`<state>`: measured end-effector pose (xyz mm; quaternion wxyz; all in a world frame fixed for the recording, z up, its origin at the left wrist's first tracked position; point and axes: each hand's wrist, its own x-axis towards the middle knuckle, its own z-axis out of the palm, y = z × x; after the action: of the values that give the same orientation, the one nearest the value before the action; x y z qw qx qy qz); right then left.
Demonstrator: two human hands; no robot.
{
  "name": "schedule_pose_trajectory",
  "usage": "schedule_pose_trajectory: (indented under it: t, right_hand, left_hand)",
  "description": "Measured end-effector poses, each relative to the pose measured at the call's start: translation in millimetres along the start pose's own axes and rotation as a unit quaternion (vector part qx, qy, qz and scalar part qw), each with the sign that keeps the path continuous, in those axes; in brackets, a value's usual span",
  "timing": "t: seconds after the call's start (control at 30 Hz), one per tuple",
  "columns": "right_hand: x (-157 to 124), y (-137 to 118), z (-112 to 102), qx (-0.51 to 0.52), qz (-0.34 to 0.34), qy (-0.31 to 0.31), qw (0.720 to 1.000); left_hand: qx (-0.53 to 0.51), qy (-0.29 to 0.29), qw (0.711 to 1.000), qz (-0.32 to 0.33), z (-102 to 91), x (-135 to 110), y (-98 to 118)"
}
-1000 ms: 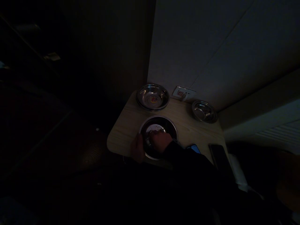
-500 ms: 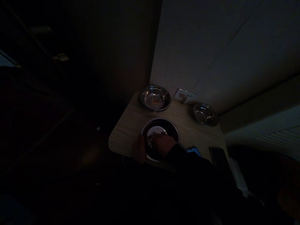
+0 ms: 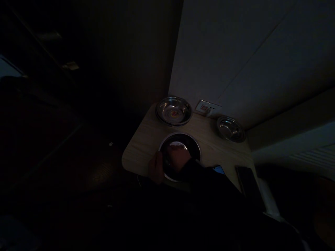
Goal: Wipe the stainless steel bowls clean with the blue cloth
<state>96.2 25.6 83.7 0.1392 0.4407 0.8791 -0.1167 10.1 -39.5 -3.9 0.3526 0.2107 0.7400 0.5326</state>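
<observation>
A steel bowl (image 3: 193, 146) stands on a small light wooden table (image 3: 141, 146) in a very dark room. My left hand (image 3: 156, 167) grips the bowl's near left rim. My right hand (image 3: 178, 157) is down inside the bowl, fingers closed on a pale cloth or paper (image 3: 178, 144) pressed against the bottom. A dark sleeve covers my right arm.
A second steel bowl (image 3: 173, 111) stands at the table's back left and a smaller one (image 3: 230, 128) at the back right. A wall socket (image 3: 208, 107) sits between them. A dark phone (image 3: 248, 181) and a blue-lit object (image 3: 218, 169) lie at the right front.
My right hand has shifted a little inside the bowl, over the pale cloth. My left hand stays on the rim. The camera view has drifted slightly.
</observation>
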Motion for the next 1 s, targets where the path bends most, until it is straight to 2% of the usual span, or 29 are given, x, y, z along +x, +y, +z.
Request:
schedule_pose_trajectory:
  t: [0.1,0.17,0.33,0.5,0.67,0.77,0.9,1.0]
  right_hand:
    - [10.9,5.5,-10.2,0.0,0.027,0.031,0.999]
    - [8.0,14.7,-14.0,-0.002,0.045,0.042,0.998]
    - [-20.0,28.4,-3.1,-0.005,0.044,0.002,0.999]
    - [-29.1,18.8,11.2,-0.008,0.017,-0.038,0.999]
    - [-9.4,-0.7,4.5,-0.003,-0.014,-0.015,1.0]
    - [-4.0,-4.4,0.4,-0.002,-0.042,-0.025,0.999]
    - [-18.5,14.5,0.5,-0.013,-0.065,-0.077,0.995]
    - [-29.2,28.3,2.0,-0.026,-0.061,-0.097,0.993]
  left_hand:
    - [0.003,-0.028,1.0,-0.006,-1.7,0.8,0.8]
    - [0.006,-0.031,0.999,-0.004,-1.5,0.1,2.3]
    - [-0.026,-0.049,0.997,0.058,2.0,-2.0,4.7]
    - [-0.004,-0.032,0.999,0.034,1.5,0.1,3.9]
    - [0.01,-0.016,0.999,0.031,0.5,1.7,-1.5]
    - [0.013,0.004,0.999,0.043,2.6,0.0,-9.2]
    - [0.023,0.011,0.999,0.031,5.5,-2.6,-13.4]
    - [0.026,-0.008,0.999,0.026,3.9,-2.7,-5.7]
